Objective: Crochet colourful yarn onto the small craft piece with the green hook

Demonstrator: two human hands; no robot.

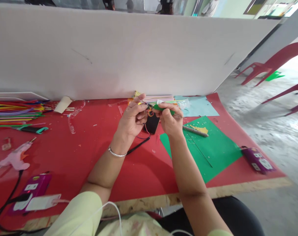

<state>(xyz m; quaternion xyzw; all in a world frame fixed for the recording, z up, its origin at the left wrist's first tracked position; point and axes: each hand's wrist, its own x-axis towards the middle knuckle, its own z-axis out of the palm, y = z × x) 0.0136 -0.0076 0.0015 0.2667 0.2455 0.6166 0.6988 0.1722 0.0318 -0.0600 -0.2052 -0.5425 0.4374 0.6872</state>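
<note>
My left hand (133, 116) is raised over the table with thumb and fingertips pinched on a small dark piece, too small to name, with thin strands beside it. My right hand (171, 119) grips a slim tool with a green handle (161, 107), held up against that piece. A thin rod sticks out past the right fingers. Between the hands, lower down, lies a flat black phone-like thing (152, 125). Near it are orange and pink thin wires and a black cable (138, 146), which passes behind my left wrist.
Colourful pipe cleaners (16, 113), a pink glue gun (16, 156) and a purple socket box (38, 185) lie left. On the right are a green sheet (213, 147) with a grey stick (195, 131), a light blue sheet (200, 106) and another purple box (257, 159). A white board (114, 55) stands behind.
</note>
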